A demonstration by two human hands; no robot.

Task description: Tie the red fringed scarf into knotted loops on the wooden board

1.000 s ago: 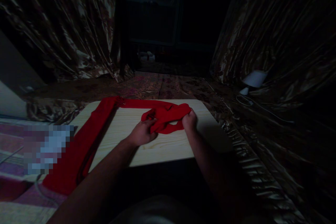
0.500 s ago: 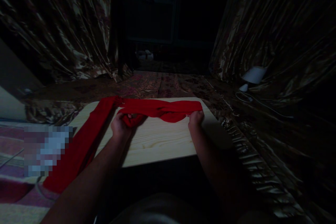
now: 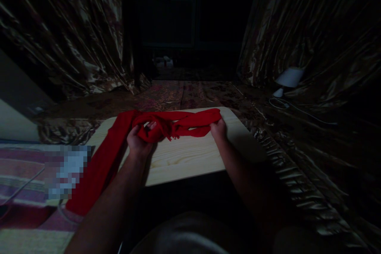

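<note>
A long red scarf point(image 3: 102, 158) runs up the left side of a pale wooden table point(image 3: 184, 158), then bends right along the far edge. Part of it hangs off the table's left side at the near end. My left hand point(image 3: 139, 139) is closed around a loop of the scarf near the bend. Toward the far right corner, my right hand point(image 3: 218, 129) grips the folded right end. Between the hands the cloth is twisted, with fringe hanging from its middle.
Left of the table lies a striped cover point(image 3: 24, 166) with a blurred-out rectangular item point(image 3: 70, 170) and a cable. A white lamp point(image 3: 290, 77) with its cord stands at the right on a patterned cloth point(image 3: 190, 91). Draped curtains point(image 3: 89, 27) flank a dark window.
The stretch between my hands has become more twisted, and fringe now shows in its middle. My right hand has shifted slightly left. The camera view has moved a little.
</note>
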